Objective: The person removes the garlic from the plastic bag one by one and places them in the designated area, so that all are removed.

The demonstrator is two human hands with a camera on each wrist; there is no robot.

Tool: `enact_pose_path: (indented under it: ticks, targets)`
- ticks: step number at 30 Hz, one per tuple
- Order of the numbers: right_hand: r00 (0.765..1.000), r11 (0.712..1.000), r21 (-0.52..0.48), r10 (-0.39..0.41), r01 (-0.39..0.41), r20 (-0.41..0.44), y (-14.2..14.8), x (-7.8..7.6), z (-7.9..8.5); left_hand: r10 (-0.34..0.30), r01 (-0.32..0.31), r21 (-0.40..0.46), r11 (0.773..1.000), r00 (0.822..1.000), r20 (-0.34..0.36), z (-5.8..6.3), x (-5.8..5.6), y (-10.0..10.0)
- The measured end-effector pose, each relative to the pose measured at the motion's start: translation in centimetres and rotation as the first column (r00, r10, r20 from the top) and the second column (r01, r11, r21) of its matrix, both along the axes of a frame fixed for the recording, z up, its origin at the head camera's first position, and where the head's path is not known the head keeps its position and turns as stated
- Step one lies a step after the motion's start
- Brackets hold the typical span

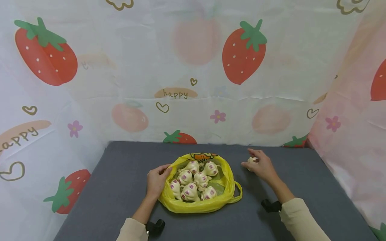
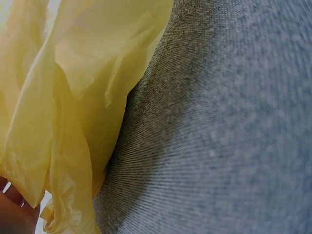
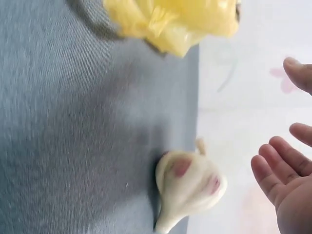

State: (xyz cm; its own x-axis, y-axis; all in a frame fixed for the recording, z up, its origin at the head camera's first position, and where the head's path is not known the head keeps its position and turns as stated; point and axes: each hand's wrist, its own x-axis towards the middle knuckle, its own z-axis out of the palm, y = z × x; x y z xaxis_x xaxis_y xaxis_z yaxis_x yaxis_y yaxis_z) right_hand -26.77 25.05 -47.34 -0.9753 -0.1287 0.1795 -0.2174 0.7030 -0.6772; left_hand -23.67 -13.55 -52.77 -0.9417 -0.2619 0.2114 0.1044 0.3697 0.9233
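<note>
A yellow plastic bag (image 1: 196, 209) stands on the table with its mouth rolled wide. Several garlic bulbs (image 1: 190, 192), white with purple marks, lie inside it. My left hand (image 1: 155, 181) pinches the bag's left rim between thumb and fingers. In the left wrist view the bag (image 2: 109, 53) hides most of that hand. To the right of the bag, a single garlic bulb (image 3: 189, 184) rests on the table. My right hand (image 1: 263, 166) hovers over this bulb, fingers and thumb spread; a gap shows between them and the bulb in the right wrist view.
A dark grey cloth (image 1: 126, 167) covers the table. Behind it and at both sides hangs a white curtain (image 1: 205, 80) printed with strawberries. One loop handle (image 1: 238, 193) of the bag sticks out at its right. Each wrist wears a small black camera (image 1: 155, 228).
</note>
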Motion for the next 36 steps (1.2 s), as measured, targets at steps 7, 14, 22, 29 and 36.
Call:
enact_pose_path:
  ticks: [7, 14, 22, 29, 36]
  targets:
    - [0.998, 0.998, 0.008, 0.063, -0.063, -0.007, -1.1, 0.8, 0.7, -0.002, 0.002, 0.005, 1.000, 1.000, 0.006, -0.1, -0.1, -0.1]
    - [0.991, 0.991, 0.013, 0.134, -0.134, 0.005, -2.2, 1.3, 2.2, -0.014, 0.014, -0.001, 1.000, 1.000, 0.006, 0.2, 0.0, -0.2]
    - [0.977, 0.977, 0.032, 0.209, -0.210, 0.030, -3.4, 2.1, 2.8, -0.003, 0.003, -0.012, 1.000, 1.000, -0.002, 0.0, -0.1, -0.3]
    - [0.958, 0.964, -0.017, 0.264, -0.264, 0.113, -4.4, 2.9, 2.7, -0.002, 0.002, -0.019, 1.000, 1.000, -0.006, 0.1, -0.2, -0.3]
    - [0.956, 0.960, -0.083, 0.275, -0.268, 0.101, -5.2, 3.6, 1.9, -0.003, 0.003, -0.018, 1.000, 1.000, 0.002, 0.1, -0.2, -0.3]
